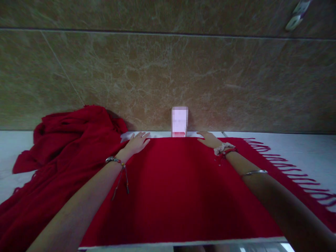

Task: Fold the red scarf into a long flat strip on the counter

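A red fringed cloth [181,189] lies spread flat across a white counter [301,150]. My left hand [137,142] rests palm down at the cloth's far edge on the left, fingers stretched out. Near the far edge on the right, my right hand [208,139] also lies flat with its fingers extended. Neither hand holds anything. The left part of the cloth is bunched into a heap [73,136] against the wall. Its fringe [294,171] trails off to the right.
A small pale upright box [179,121] stands against the brown marble wall [168,77] between my hands. The counter's front edge [183,244] runs along the bottom. A white fitting [298,15] is on the wall at top right.
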`<act>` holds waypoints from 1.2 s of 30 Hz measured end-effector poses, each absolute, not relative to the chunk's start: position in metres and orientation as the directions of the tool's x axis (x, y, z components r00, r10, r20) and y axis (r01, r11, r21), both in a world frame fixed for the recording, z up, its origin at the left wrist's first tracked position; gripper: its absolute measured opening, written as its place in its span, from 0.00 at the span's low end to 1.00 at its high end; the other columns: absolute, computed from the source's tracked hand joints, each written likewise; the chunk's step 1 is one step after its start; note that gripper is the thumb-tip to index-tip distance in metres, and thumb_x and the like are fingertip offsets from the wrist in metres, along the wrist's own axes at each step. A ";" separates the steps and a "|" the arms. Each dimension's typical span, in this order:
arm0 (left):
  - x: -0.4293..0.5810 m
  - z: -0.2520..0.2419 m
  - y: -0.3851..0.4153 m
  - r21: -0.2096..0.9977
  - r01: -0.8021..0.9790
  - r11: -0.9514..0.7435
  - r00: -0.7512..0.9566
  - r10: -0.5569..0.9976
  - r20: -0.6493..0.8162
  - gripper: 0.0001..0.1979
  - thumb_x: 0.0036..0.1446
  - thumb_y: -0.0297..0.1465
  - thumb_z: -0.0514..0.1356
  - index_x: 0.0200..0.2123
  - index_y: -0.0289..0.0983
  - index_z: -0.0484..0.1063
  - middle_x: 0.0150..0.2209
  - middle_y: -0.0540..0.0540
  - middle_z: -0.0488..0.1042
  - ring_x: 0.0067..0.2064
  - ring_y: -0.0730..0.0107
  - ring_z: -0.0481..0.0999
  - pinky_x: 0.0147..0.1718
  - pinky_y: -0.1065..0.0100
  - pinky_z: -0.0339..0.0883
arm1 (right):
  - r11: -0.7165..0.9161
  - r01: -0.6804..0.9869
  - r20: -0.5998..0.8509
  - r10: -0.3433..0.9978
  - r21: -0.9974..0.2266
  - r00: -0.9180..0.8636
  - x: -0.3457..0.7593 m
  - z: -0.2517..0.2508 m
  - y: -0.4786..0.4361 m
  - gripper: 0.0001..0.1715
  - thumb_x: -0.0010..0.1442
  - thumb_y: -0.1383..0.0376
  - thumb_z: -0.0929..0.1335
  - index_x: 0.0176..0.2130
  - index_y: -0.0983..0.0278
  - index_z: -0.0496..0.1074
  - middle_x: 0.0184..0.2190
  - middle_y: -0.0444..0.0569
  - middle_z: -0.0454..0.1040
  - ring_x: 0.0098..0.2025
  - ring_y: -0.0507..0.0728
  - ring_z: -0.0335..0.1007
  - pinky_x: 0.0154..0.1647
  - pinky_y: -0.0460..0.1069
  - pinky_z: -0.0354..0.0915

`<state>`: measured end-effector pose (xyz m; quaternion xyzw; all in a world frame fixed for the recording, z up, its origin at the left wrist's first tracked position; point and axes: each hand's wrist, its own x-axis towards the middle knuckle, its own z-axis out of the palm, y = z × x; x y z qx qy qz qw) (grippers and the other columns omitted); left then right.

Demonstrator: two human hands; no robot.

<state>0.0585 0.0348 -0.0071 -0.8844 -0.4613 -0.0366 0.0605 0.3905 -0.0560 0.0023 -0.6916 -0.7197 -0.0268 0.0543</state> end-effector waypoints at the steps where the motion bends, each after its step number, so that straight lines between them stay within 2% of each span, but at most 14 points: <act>1: 0.059 -0.004 0.041 -0.080 0.807 -0.585 0.590 0.801 0.103 0.22 0.60 0.34 0.41 0.57 0.34 0.54 0.57 0.39 0.59 0.57 0.60 0.57 0.53 0.55 0.51 | 0.048 0.999 0.086 0.995 -0.010 -0.047 0.390 0.003 -0.052 0.25 0.56 0.67 0.59 0.53 0.68 0.62 0.52 0.54 0.66 0.53 0.58 0.60 0.55 0.52 0.55; 3: 0.061 0.000 0.052 -0.104 0.782 -0.615 0.622 0.782 0.051 0.21 0.59 0.32 0.44 0.54 0.32 0.58 0.54 0.38 0.63 0.54 0.62 0.62 0.51 0.61 0.55 | 0.058 0.998 0.049 0.997 0.017 -0.059 0.390 0.002 -0.046 0.24 0.56 0.67 0.60 0.52 0.71 0.63 0.51 0.56 0.66 0.53 0.58 0.61 0.54 0.50 0.56; 6: 0.066 0.004 0.063 -0.134 0.736 -0.664 0.668 0.744 -0.018 0.17 0.55 0.30 0.49 0.47 0.34 0.66 0.46 0.41 0.71 0.46 0.67 0.69 0.46 0.69 0.60 | 0.077 0.997 0.028 0.997 0.027 -0.078 0.390 0.001 -0.042 0.21 0.55 0.68 0.62 0.50 0.69 0.66 0.49 0.54 0.68 0.51 0.57 0.63 0.53 0.48 0.57; 9: 0.068 0.008 0.068 -0.159 0.708 -0.688 0.689 0.722 -0.057 0.12 0.53 0.29 0.51 0.39 0.36 0.70 0.39 0.45 0.74 0.40 0.69 0.72 0.41 0.71 0.63 | 0.084 0.995 0.007 0.996 0.046 -0.084 0.393 0.003 -0.041 0.20 0.55 0.69 0.62 0.48 0.68 0.68 0.46 0.55 0.70 0.49 0.57 0.65 0.50 0.48 0.59; 12: 0.068 0.011 0.071 -0.184 0.687 -0.703 0.705 0.706 -0.068 0.10 0.52 0.29 0.51 0.35 0.35 0.70 0.37 0.44 0.73 0.39 0.68 0.71 0.40 0.70 0.63 | 0.079 0.994 -0.026 0.997 0.072 -0.078 0.398 0.008 -0.041 0.17 0.54 0.70 0.63 0.44 0.68 0.70 0.43 0.55 0.72 0.46 0.57 0.67 0.47 0.47 0.60; 18: 0.055 0.013 0.069 -0.226 0.677 -0.701 0.701 0.707 -0.092 0.10 0.53 0.30 0.51 0.37 0.36 0.69 0.39 0.45 0.73 0.40 0.68 0.72 0.40 0.70 0.63 | 0.055 0.988 -0.052 0.998 0.144 -0.048 0.417 0.006 -0.050 0.15 0.55 0.71 0.62 0.42 0.68 0.71 0.44 0.57 0.70 0.47 0.57 0.66 0.46 0.47 0.60; 25: 0.025 0.023 0.053 -0.298 0.661 -0.689 0.691 0.713 -0.118 0.12 0.54 0.28 0.51 0.39 0.33 0.69 0.41 0.40 0.73 0.43 0.63 0.72 0.42 0.67 0.63 | -0.008 0.973 -0.062 0.998 0.232 0.023 0.436 0.011 -0.079 0.15 0.55 0.72 0.61 0.42 0.70 0.70 0.43 0.60 0.70 0.46 0.60 0.67 0.42 0.51 0.61; 30: 0.013 0.044 0.034 -0.395 0.605 -0.692 0.717 0.689 -0.108 0.11 0.55 0.27 0.49 0.36 0.34 0.70 0.37 0.40 0.74 0.39 0.64 0.73 0.39 0.67 0.63 | -0.055 0.958 -0.058 0.996 0.283 0.075 0.440 0.029 -0.106 0.17 0.55 0.76 0.57 0.40 0.70 0.71 0.40 0.61 0.73 0.43 0.61 0.69 0.38 0.51 0.62; 33: 0.007 0.061 0.021 -0.408 0.594 -0.694 0.724 0.682 -0.105 0.09 0.54 0.27 0.51 0.34 0.35 0.70 0.36 0.42 0.74 0.38 0.65 0.73 0.38 0.68 0.63 | -0.065 0.955 -0.035 0.996 0.290 0.078 0.445 0.042 -0.121 0.16 0.54 0.75 0.58 0.39 0.69 0.71 0.39 0.59 0.73 0.42 0.60 0.69 0.38 0.50 0.61; 36: -0.002 0.078 0.012 -0.396 0.583 -0.710 0.742 0.663 -0.097 0.09 0.55 0.28 0.51 0.35 0.35 0.70 0.37 0.43 0.74 0.38 0.66 0.73 0.39 0.69 0.63 | -0.056 0.957 -0.006 0.998 0.285 0.060 0.451 0.056 -0.138 0.15 0.54 0.73 0.59 0.38 0.68 0.70 0.39 0.57 0.73 0.42 0.58 0.69 0.38 0.48 0.61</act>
